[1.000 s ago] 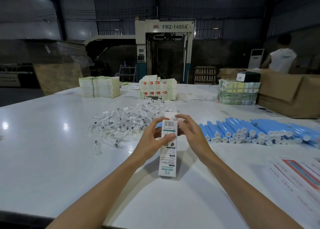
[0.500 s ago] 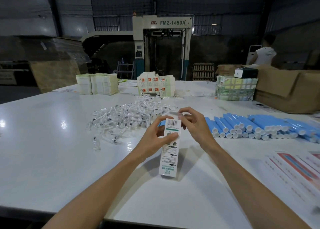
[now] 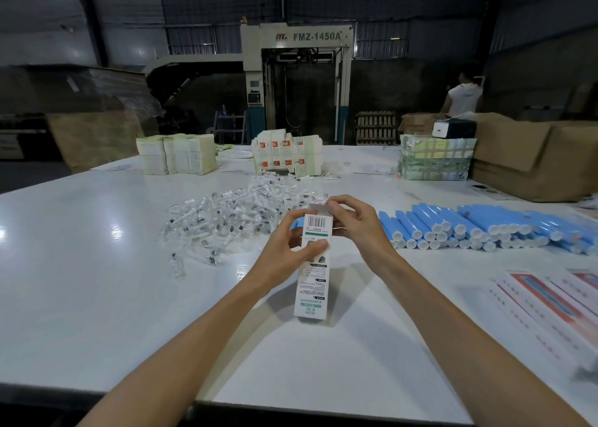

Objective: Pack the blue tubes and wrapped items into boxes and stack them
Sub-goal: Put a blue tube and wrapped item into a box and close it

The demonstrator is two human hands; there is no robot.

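Big white table [image 3: 97,297], and on its right side lie the blue tubes [image 3: 485,229] in a long stacked row, white caps facing me. Middle of the table has a loose heap of the clear-wrapped items [image 3: 226,213], a few strays spilling off toward the near left.

Between those two piles, right in front of me, is the box [image 3: 312,278]: tall skinny white carton, teal print, barcode near the top, bottom lettering upside down from here. It's held upright with a slight lean; can't tell if its lower end actually touches the table.

Left hand [image 3: 291,252] grips it around the upper part, thumb flat across the front. Right hand [image 3: 356,226] has its fingertips pinching the top flap [image 3: 318,207], which sticks up open.

Versus half a second back: same grip, same spot, pretty much nothing moved on the table. The person in the white top [image 3: 462,95] way in the back has wandered left.
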